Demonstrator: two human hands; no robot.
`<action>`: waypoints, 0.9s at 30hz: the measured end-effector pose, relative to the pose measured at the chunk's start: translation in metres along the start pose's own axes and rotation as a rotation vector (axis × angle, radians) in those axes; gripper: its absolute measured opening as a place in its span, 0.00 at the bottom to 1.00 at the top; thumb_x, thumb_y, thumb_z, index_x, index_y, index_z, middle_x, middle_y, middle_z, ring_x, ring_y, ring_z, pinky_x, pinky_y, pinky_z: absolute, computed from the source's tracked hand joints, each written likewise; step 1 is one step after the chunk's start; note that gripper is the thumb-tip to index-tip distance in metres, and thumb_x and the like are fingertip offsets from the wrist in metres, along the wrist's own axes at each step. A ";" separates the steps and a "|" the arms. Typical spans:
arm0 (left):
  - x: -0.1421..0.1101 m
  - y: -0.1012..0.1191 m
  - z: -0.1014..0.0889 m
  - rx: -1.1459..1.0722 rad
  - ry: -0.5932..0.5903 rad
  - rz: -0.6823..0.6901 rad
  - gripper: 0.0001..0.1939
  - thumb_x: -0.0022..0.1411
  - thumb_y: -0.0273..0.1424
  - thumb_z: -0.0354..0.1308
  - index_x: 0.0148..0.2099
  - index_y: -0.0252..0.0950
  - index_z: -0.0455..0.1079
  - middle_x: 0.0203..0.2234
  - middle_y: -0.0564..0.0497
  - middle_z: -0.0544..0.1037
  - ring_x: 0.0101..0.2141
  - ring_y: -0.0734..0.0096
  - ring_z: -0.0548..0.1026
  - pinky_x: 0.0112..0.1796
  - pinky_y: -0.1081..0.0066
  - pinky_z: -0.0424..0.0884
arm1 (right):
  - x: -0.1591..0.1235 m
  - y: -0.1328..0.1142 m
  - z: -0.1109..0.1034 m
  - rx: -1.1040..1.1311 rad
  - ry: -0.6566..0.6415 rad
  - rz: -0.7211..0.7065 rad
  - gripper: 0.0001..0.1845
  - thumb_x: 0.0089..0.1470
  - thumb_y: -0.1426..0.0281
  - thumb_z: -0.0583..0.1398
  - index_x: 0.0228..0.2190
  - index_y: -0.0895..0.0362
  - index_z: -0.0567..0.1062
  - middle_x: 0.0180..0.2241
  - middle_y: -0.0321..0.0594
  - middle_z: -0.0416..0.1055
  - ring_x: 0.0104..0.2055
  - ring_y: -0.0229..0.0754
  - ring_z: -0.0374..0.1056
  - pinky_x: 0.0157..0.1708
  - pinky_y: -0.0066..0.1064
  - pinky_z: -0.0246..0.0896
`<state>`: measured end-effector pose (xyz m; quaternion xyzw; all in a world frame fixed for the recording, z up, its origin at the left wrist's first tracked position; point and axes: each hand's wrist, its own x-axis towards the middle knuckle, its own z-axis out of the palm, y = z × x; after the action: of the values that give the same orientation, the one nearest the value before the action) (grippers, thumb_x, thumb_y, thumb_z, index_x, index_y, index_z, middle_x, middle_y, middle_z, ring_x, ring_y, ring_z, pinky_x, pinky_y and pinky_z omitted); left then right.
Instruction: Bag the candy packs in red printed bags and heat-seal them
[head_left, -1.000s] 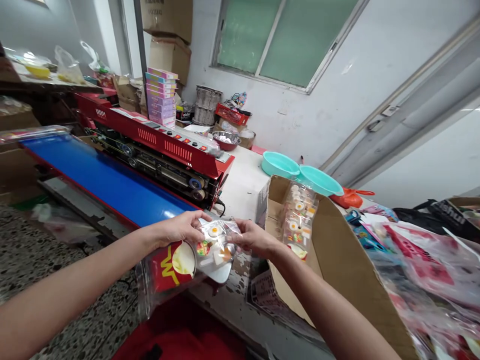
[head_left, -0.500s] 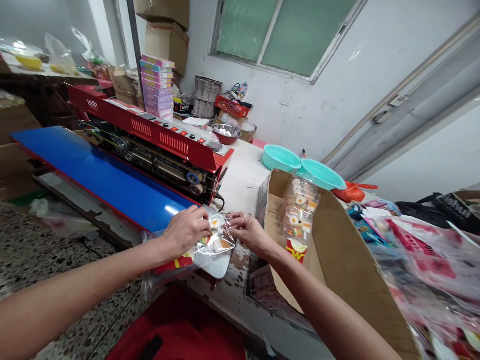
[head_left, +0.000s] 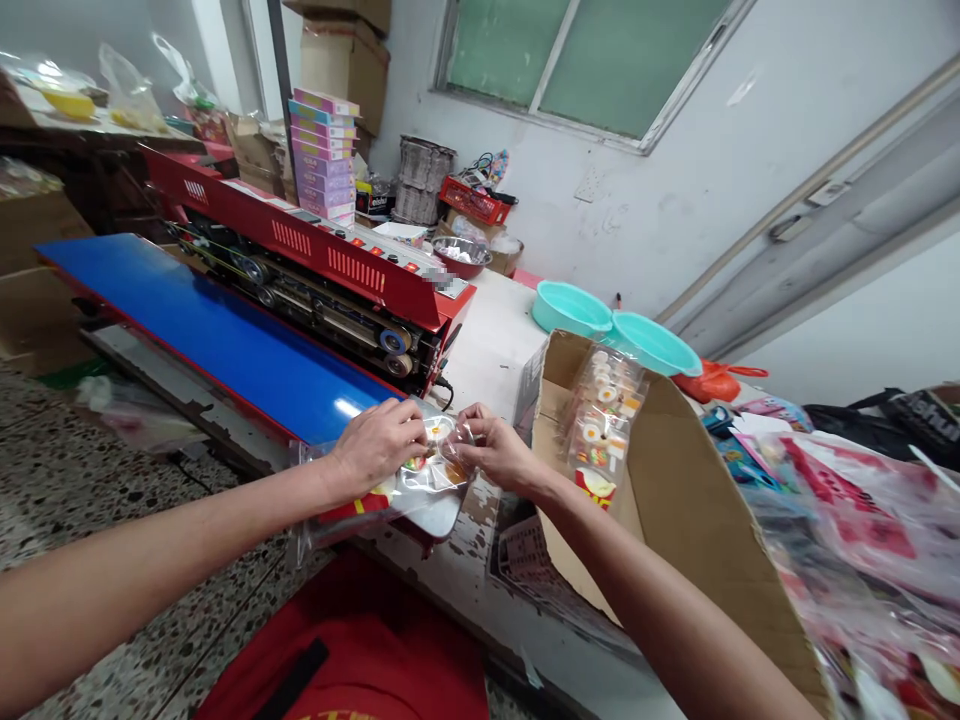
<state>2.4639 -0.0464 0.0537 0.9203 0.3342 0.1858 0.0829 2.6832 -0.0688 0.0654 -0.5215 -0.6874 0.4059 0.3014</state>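
Observation:
A clear plastic bag holds small food-shaped pieces, among them an egg shape and a red and yellow fries-box shape. My left hand lies over its left part, fingers bent and gripping it. At its right edge my right hand pinches the plastic between thumb and fingers. Both hands hold the bag above the rounded metal end plate of the blue conveyor belt. Behind the belt stands a red sealing machine with rollers along its side.
Right of my hands an open cardboard box contains similar filled bags. Beyond it sit two turquoise basins. Plastic packaging is heaped at the far right. Stacked pink and purple boxes stand behind the machine.
The camera view has shifted slightly, so the scene sits a little further right. My right hand's fingers have moved slightly along the bag's edge; both hands keep hold of it.

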 end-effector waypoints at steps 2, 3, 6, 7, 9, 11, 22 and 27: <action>0.000 0.002 -0.002 -0.003 -0.012 0.006 0.08 0.67 0.31 0.53 0.37 0.35 0.71 0.40 0.48 0.73 0.40 0.65 0.69 0.40 0.66 0.62 | -0.003 -0.004 -0.009 0.057 -0.015 0.044 0.09 0.45 0.63 0.65 0.26 0.57 0.79 0.39 0.42 0.61 0.39 0.42 0.63 0.33 0.32 0.63; 0.000 0.002 -0.003 -0.012 -0.017 0.005 0.08 0.67 0.31 0.52 0.37 0.35 0.70 0.40 0.48 0.73 0.40 0.65 0.69 0.40 0.65 0.62 | -0.004 -0.005 -0.013 0.070 -0.025 0.065 0.09 0.44 0.64 0.66 0.25 0.58 0.78 0.40 0.42 0.61 0.37 0.41 0.64 0.31 0.31 0.64; 0.001 0.003 -0.003 -0.078 -0.027 -0.035 0.06 0.66 0.30 0.53 0.37 0.35 0.69 0.40 0.49 0.73 0.41 0.65 0.70 0.41 0.65 0.63 | -0.003 -0.012 -0.020 -0.029 -0.065 0.077 0.06 0.45 0.69 0.65 0.24 0.59 0.76 0.37 0.40 0.63 0.31 0.37 0.64 0.28 0.30 0.62; 0.001 0.003 -0.003 -0.095 -0.028 -0.046 0.06 0.66 0.30 0.53 0.37 0.35 0.69 0.40 0.49 0.73 0.41 0.65 0.70 0.41 0.65 0.63 | -0.001 -0.015 -0.020 -0.109 -0.077 0.067 0.04 0.45 0.71 0.65 0.24 0.59 0.76 0.35 0.39 0.64 0.29 0.35 0.63 0.27 0.29 0.60; 0.001 0.003 -0.003 -0.102 -0.023 -0.049 0.06 0.66 0.30 0.53 0.37 0.35 0.69 0.41 0.49 0.72 0.40 0.65 0.71 0.40 0.66 0.63 | 0.003 -0.022 -0.017 -0.280 -0.082 0.049 0.03 0.43 0.77 0.64 0.24 0.59 0.76 0.32 0.37 0.65 0.27 0.34 0.62 0.27 0.28 0.57; -0.001 0.003 -0.002 -0.109 -0.016 -0.050 0.06 0.66 0.30 0.53 0.36 0.36 0.69 0.40 0.49 0.72 0.40 0.65 0.70 0.39 0.66 0.63 | 0.006 -0.029 -0.014 -0.434 -0.086 0.024 0.07 0.43 0.81 0.64 0.23 0.58 0.78 0.29 0.37 0.66 0.27 0.35 0.62 0.28 0.29 0.56; -0.019 0.003 -0.003 -0.299 0.090 -0.195 0.08 0.67 0.31 0.48 0.35 0.37 0.64 0.39 0.50 0.69 0.38 0.68 0.69 0.39 0.67 0.63 | -0.034 -0.017 0.004 0.067 0.226 0.232 0.30 0.29 0.44 0.70 0.18 0.57 0.70 0.34 0.42 0.68 0.42 0.49 0.62 0.40 0.35 0.57; -0.024 0.007 -0.008 -0.621 0.104 -0.451 0.18 0.59 0.36 0.58 0.51 0.40 0.63 0.45 0.51 0.69 0.36 0.70 0.70 0.37 0.68 0.66 | -0.032 -0.029 0.007 0.612 0.335 0.412 0.31 0.27 0.50 0.74 0.21 0.57 0.67 0.27 0.35 0.68 0.35 0.40 0.67 0.35 0.30 0.60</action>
<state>2.4475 -0.0667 0.0563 0.7441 0.4597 0.3016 0.3796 2.6722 -0.1048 0.0875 -0.5934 -0.3572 0.5531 0.4629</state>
